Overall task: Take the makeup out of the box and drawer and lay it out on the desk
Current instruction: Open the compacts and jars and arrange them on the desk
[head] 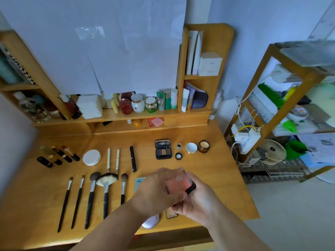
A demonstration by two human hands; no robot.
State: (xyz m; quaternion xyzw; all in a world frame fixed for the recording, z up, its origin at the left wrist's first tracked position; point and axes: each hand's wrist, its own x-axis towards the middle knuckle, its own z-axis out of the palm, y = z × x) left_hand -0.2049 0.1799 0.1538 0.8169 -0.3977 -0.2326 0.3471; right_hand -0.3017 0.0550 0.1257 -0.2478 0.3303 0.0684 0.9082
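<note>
Now both hands meet over the near desk [208, 169]: right hand [196, 201] cradles the pink blush compact [180, 183], fingers curled underneath, left hand [159, 189] pinching its clear lid, likely opening it for display

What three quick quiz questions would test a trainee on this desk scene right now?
1. True or false: the eyeshadow palette lies open.
2. What do the left hand and right hand hold together? A) a pink blush compact B) a brush C) a lipstick
3. Which brush has the widest head?

Key: 1 true. 2 A. 3 the fan brush.
</note>
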